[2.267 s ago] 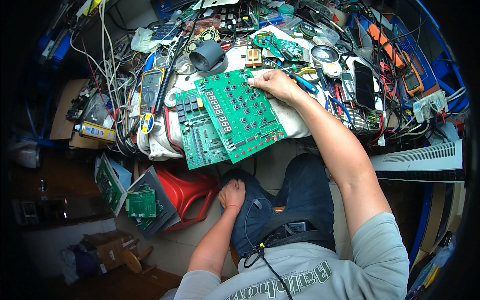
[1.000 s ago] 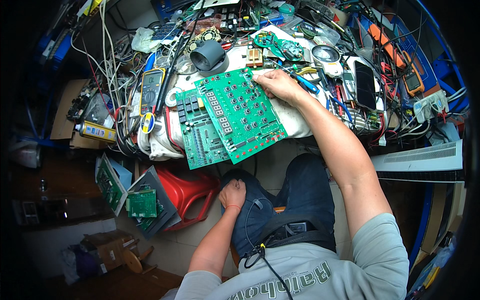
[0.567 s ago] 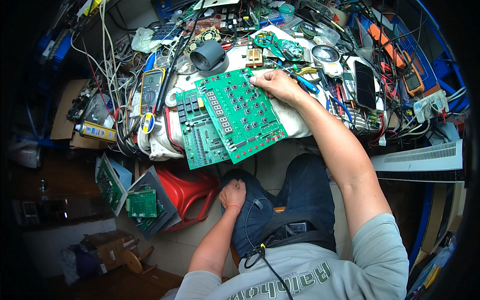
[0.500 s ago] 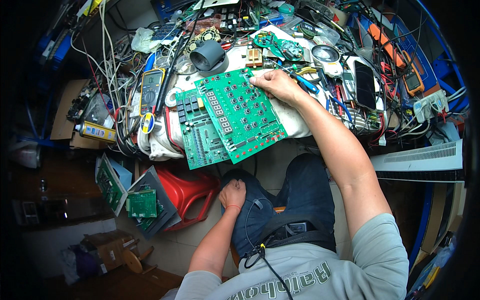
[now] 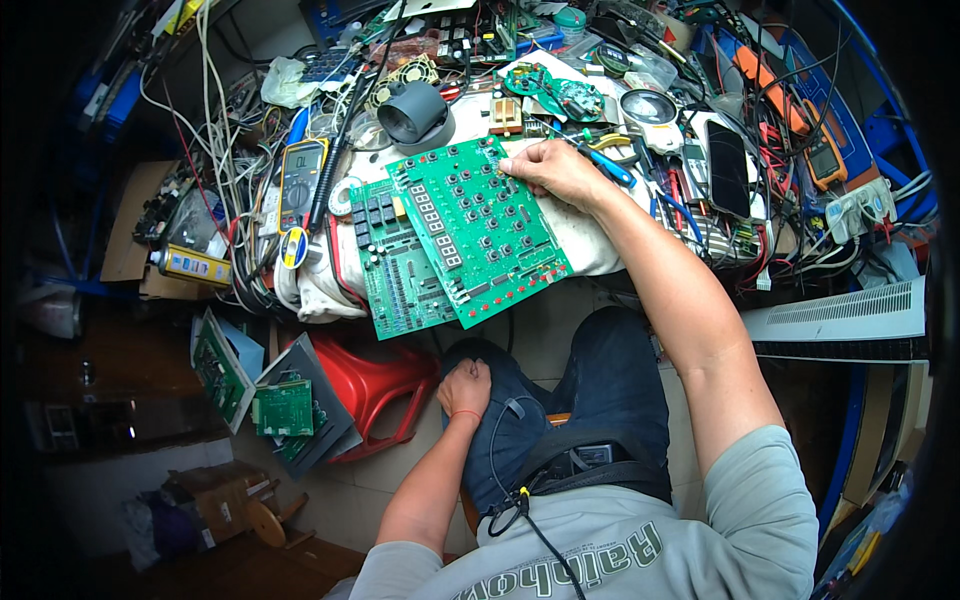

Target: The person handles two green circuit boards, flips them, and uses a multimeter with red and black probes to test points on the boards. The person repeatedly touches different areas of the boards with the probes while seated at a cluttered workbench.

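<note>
At the upper right edge of a green circuit board [image 5: 478, 215], my right hand [image 5: 553, 172] pinches it between thumb and fingers. This board carries a row of digit displays and several black push buttons. It partly covers a second green circuit board [image 5: 395, 275], which has dark relays and projects over the bench's front edge. My left hand [image 5: 466, 386] rests on my thigh, curled into a fist, with nothing seen in it.
Behind the boards stand a grey cylinder [image 5: 402, 115] and a yellow multimeter [image 5: 301, 180]. Pliers [image 5: 612, 142], a dark phone [image 5: 727, 170] and tangled cables crowd the right. More boards [image 5: 284, 406] lean on a red stool [image 5: 385, 390] at lower left.
The upper board has shifted and tilted very slightly in my right hand, its lower right corner moving a little left. My left hand has stayed still.
</note>
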The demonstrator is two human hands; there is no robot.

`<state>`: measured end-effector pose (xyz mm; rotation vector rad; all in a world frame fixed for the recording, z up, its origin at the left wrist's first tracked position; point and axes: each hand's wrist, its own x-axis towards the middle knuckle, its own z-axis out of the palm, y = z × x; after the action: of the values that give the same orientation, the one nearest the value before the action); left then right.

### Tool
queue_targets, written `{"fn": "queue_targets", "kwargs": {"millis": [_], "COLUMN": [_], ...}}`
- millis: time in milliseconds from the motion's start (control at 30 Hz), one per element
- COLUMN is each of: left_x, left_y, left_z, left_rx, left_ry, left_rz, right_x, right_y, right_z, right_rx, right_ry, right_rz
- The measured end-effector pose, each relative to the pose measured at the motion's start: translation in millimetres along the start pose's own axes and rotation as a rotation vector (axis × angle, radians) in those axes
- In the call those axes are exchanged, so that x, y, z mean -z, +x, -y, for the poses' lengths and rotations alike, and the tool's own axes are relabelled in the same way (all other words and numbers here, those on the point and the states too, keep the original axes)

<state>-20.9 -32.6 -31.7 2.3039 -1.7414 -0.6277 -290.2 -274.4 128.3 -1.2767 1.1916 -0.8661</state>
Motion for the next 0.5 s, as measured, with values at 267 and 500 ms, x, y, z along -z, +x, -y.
{"fn": "queue_targets", "kwargs": {"millis": [267, 500], "left_x": [-1, -2], "left_y": [0, 1], "left_z": [1, 3], "left_rx": [0.003, 0.009], "left_ry": [-0.005, -0.021], "left_rz": [0.005, -0.002], "right_x": [-1, -2], "right_y": [8, 22], "right_z": [-1, 8], "right_rx": [-0.077, -0.163], "right_ry": [-0.021, -0.015], "right_rz": [-0.009, -0.101]}}
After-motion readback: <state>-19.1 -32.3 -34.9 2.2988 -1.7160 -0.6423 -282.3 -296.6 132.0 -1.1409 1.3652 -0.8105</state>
